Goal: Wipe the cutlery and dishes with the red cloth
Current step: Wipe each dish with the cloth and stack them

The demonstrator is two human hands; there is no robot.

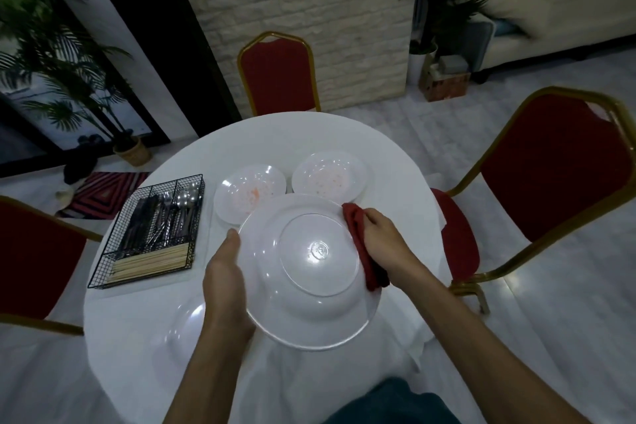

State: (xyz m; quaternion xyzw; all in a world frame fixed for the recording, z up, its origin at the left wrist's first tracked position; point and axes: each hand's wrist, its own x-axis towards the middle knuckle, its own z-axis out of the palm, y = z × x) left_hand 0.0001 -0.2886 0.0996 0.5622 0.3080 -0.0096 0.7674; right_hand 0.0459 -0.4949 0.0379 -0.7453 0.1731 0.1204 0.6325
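Note:
I hold a large white plate (309,286) above the table with its underside facing me. My left hand (223,279) grips its left rim, thumb on the back. My right hand (382,237) holds the red cloth (361,244) bunched against the plate's right rim. Two white plates with orange stains lie on the table behind it, one at left (247,193) and one at right (327,179). Another white plate (186,327) lies below my left forearm. A black wire caddy (151,234) at left holds dark-handled cutlery, spoons and chopsticks.
The round table (261,138) has a white cloth. Red chairs with gold frames stand at the far side (275,72), at right (550,175) and at left (34,262). A potted palm (134,151) and a patterned rug (103,193) are on the floor at left.

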